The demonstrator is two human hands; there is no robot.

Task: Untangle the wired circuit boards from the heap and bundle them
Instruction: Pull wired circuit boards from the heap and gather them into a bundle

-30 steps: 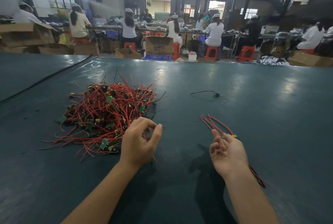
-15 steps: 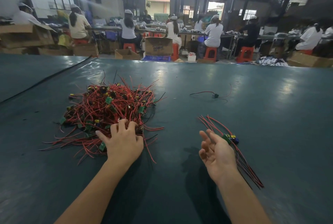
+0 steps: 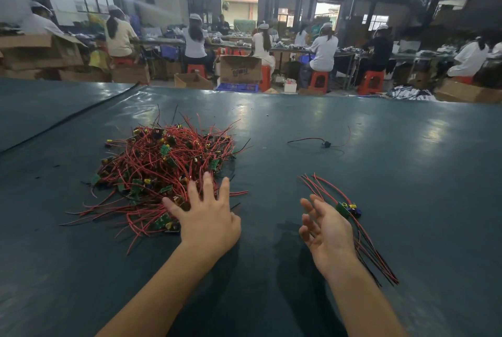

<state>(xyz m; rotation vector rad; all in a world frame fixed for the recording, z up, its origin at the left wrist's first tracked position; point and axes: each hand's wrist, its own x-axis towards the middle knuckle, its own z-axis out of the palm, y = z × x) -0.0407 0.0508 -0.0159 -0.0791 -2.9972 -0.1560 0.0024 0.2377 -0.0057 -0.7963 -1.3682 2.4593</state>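
Observation:
A heap of small green circuit boards tangled in red and black wires (image 3: pixel 160 168) lies on the dark green table (image 3: pixel 407 173), left of centre. My left hand (image 3: pixel 206 217) hovers flat at the heap's near right edge, fingers spread and straight, fingertips over the wires. My right hand (image 3: pixel 326 230) is open with its palm turned left, holding nothing. Just right of it lies a straightened bunch of wired boards (image 3: pixel 350 210), its wires running toward me and away.
One loose wired board (image 3: pixel 324 143) lies alone farther back on the table. Beyond the far edge, several people sit on orange stools (image 3: pixel 319 81) at benches, among cardboard boxes (image 3: pixel 240 69). A black cable (image 3: pixel 68 119) crosses the table's left part.
My left hand opened from a curled pose and reached forward onto the heap's near edge. My right hand let the bunch lie on the table and drew slightly left of it.

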